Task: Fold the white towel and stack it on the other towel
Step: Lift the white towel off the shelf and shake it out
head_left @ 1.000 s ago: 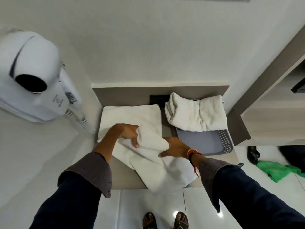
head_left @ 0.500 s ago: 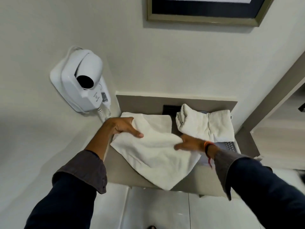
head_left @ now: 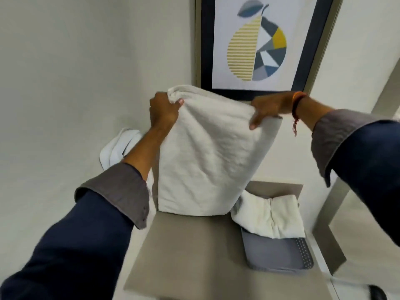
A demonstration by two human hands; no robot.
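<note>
Both hands have the white terry-cloth towel [head_left: 207,152] up in the air, stretched between them in front of the framed pear print [head_left: 255,42] on the far wall. Left hand [head_left: 163,111] is clamped on the top-left corner, cloth bunched in the fist, thumb over the front. Right hand [head_left: 269,108] pinches the top-right edge, fingers closed over the hem. The towel hangs as a doubled panel; its bottom edge sits just above, maybe touching, the grey-brown flat counter [head_left: 184,252].

The target, a loosely folded white towel [head_left: 270,215], lies at right on a grey perforated mat [head_left: 279,254], partly behind the hanging towel's lower right corner.

Risks as I read it:
- Left grip is a bunch, not a clean corner, so the layers could slip out of line and the fold would come out skewed.
- The right pinch is shallow. If it lets go, that side drops and the fold opens.
- The hanging edge could drag across the target towel on the way over and pull its loose fold apart.
- The target is lumpy, so a stack on top may sit tilted or slide towards the near edge.
- A white wall-mounted hair dryer [head_left: 118,148] sits close behind the left forearm, so it could get bumped on the swing.
</note>
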